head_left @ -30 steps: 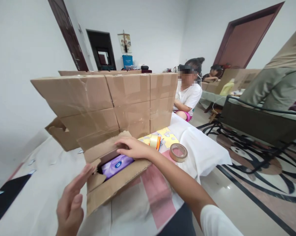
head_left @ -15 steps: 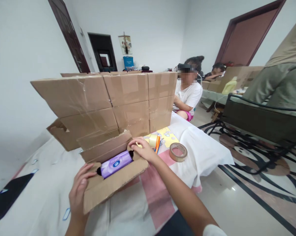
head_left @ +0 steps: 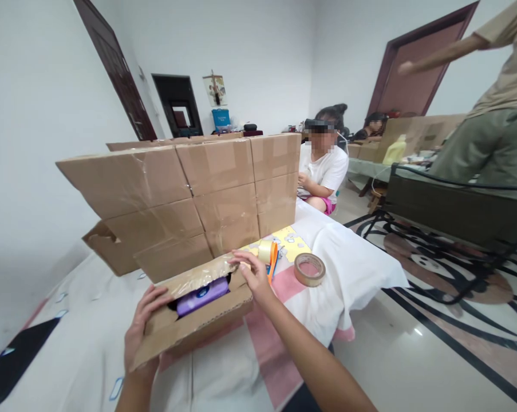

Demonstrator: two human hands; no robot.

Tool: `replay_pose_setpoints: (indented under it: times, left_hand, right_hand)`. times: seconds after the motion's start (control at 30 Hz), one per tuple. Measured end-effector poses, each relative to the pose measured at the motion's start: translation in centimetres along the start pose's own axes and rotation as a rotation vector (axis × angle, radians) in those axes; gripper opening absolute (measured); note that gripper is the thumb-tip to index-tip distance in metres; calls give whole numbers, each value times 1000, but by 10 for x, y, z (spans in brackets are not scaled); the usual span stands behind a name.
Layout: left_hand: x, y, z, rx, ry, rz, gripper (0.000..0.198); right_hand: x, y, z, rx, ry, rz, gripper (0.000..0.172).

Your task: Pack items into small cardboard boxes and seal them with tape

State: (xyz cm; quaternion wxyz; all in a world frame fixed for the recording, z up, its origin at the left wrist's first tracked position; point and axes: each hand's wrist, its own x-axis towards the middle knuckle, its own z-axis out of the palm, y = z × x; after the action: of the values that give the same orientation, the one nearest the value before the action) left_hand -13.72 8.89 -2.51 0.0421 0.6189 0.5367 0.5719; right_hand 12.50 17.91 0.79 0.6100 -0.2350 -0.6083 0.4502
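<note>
A small cardboard box (head_left: 198,326) sits on the cloth before me, its top partly open. Inside lies a purple packet (head_left: 202,296) with a dark blue emblem, half covered by the far flap. My left hand (head_left: 144,323) grips the left end, fingers over the end flap and thumb hidden by the near flap. At the far right corner, my right hand (head_left: 253,277) has its fingertips on the far flap's edge, which tilts inward. The near flap slopes outward. Just right of my right hand lie a roll of clear tape (head_left: 265,252) and orange-handled scissors (head_left: 274,260).
Stacked taped cartons (head_left: 224,194) stand behind the box. A roll of brown tape (head_left: 310,270) lies on the tablecloth (head_left: 348,257) to the right. A black flat item (head_left: 18,355) lies at left. A person in white (head_left: 324,171) sits beyond; another stands behind a folding chair (head_left: 447,212).
The far flap has folded down over the packet, with my right hand moving along on it. My left hand stays at the left end. The standing person's arm is now stretched out.
</note>
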Motion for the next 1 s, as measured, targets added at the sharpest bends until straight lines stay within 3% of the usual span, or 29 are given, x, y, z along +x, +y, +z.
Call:
replay_pose_setpoints:
  times: [0.07,0.2,0.4,0.57,0.7,0.77,0.87,1.0]
  left_hand:
    - [0,-3,-2,-118,23,-11,50]
    - [-1,-3,1,-416,19,-143,78]
    - [1,12,14,-462,83,-281,79]
    - [-8,38,23,-706,303,-399,83]
    - [-14,47,21,-611,265,-388,47]
    - [-13,44,18,-549,241,-348,46]
    - [-13,36,13,-462,195,-252,38]
    - [-15,30,9,-258,137,-91,21]
  right_hand:
    - [-11,-6,-8,-43,-66,-10,37]
    - [-27,-18,-22,-53,-230,7,55]
    - [-37,-9,-30,35,-311,-6,67]
    - [-42,-10,-6,14,-32,33,56]
    - [-38,-12,13,72,99,149,64]
    - [-36,-12,16,49,116,156,68]
    - [-34,-10,7,-5,179,96,57]
    - [-20,5,-31,-100,631,104,39]
